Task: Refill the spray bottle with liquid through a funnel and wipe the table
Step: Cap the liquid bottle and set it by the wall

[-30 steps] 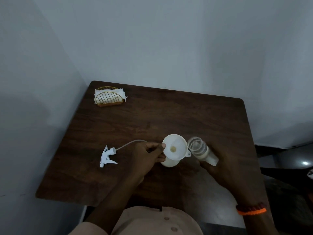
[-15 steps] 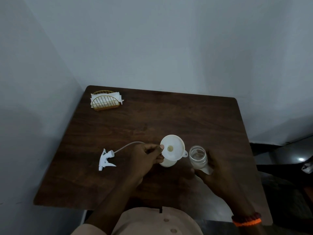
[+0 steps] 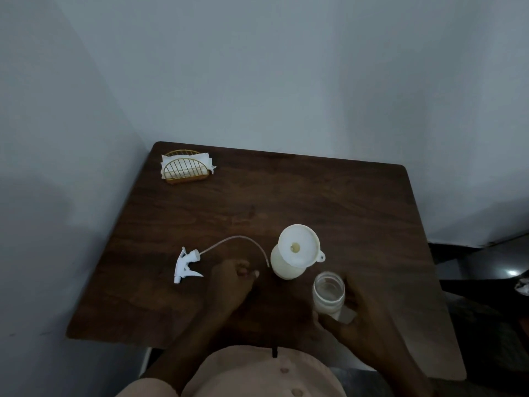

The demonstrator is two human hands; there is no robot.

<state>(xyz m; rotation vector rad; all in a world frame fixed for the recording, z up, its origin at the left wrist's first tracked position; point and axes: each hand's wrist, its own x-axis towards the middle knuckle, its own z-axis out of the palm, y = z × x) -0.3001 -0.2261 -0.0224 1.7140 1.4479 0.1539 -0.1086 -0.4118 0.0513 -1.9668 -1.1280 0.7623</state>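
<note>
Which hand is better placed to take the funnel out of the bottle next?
Probably the left hand. It is empty, with loosely curled fingers, beside the bottle that holds the funnel. The right hand is busy holding the clear jar.

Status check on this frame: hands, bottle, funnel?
Left hand curled, empty, off the funnel. Right hand holds the jar upright. Funnel seated in spray bottle. Nothing obstructing.

Far tabletop [image 3: 300, 190] lies open; funnel [image 3: 299, 245] and trigger sprayer [image 3: 186, 263] crowd the near half.
</note>
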